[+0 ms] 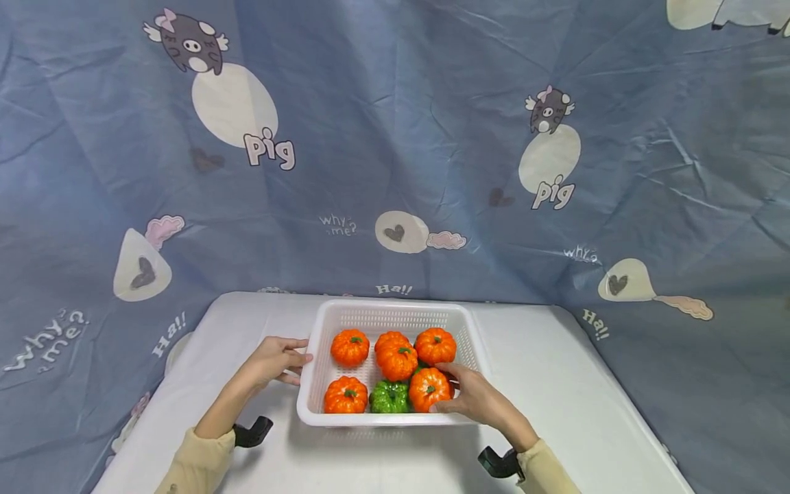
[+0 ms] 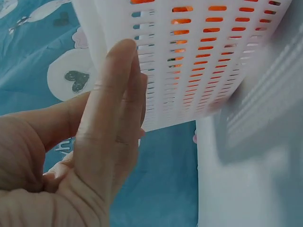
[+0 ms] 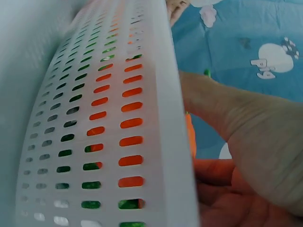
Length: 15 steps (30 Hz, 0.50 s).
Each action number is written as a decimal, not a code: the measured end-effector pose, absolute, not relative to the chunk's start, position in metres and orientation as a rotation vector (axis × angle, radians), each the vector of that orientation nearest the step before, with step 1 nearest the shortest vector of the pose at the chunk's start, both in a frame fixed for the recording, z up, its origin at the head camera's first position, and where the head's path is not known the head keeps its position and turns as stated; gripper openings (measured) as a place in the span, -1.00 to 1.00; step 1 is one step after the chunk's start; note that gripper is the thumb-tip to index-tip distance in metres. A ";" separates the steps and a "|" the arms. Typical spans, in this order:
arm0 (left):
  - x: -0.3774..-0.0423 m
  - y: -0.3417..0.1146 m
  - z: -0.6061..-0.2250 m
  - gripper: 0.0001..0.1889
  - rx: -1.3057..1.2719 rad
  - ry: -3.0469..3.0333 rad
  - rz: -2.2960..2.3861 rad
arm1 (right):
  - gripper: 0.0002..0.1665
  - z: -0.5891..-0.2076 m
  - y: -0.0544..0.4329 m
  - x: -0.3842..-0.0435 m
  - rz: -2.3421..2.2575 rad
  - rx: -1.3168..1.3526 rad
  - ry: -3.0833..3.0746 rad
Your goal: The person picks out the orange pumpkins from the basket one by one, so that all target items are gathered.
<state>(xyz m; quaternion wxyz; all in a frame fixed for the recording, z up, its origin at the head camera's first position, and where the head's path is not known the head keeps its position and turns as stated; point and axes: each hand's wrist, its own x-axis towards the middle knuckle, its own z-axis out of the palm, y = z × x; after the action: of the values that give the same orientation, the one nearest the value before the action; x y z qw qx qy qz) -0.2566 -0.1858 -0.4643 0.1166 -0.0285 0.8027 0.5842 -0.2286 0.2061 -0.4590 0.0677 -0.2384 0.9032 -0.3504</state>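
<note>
A white slotted plastic basket [image 1: 390,418] holds several small orange toy pumpkins and a glossy green pumpkin [image 1: 389,398]. My left hand [image 1: 276,358] is at the basket's left side, its straight fingers [image 2: 124,56] touching the outer wall near the rim. Over the front right corner reaches my right hand [image 1: 472,394], thumb and fingers spread around an orange pumpkin [image 1: 428,388]. In the right wrist view, the basket's front wall hides most of that pumpkin and the fingertips; orange and green show through the slots.
Two stacked orange pumpkins [image 1: 397,361] are mid-basket, with another orange pumpkin [image 1: 435,344] at the back right. More orange pumpkins lie at the back left [image 1: 350,348] and front left [image 1: 345,396]. The basket stands on a white table [image 1: 543,370] before a blue printed cloth [image 1: 395,137].
</note>
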 end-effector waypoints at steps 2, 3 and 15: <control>-0.257 -0.186 -0.465 -0.40 -0.078 2.330 1.713 | -0.12 -0.461 0.206 -0.231 -1.096 -0.676 2.677; -0.258 -0.186 -0.464 -0.40 -0.073 2.315 1.721 | -0.12 -0.462 0.207 -0.231 -1.115 -0.652 2.661; -0.266 -0.196 -0.462 -0.40 0.020 2.182 1.731 | -0.17 -0.459 0.218 -0.236 -1.291 -0.497 2.633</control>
<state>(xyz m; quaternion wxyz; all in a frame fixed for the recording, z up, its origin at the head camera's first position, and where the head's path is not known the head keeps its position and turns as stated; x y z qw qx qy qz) -0.2658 -0.1958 -0.4624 0.1773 0.0071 0.7709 0.6118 -0.2360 0.2177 -0.4588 0.0836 -0.1666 0.8822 -0.4325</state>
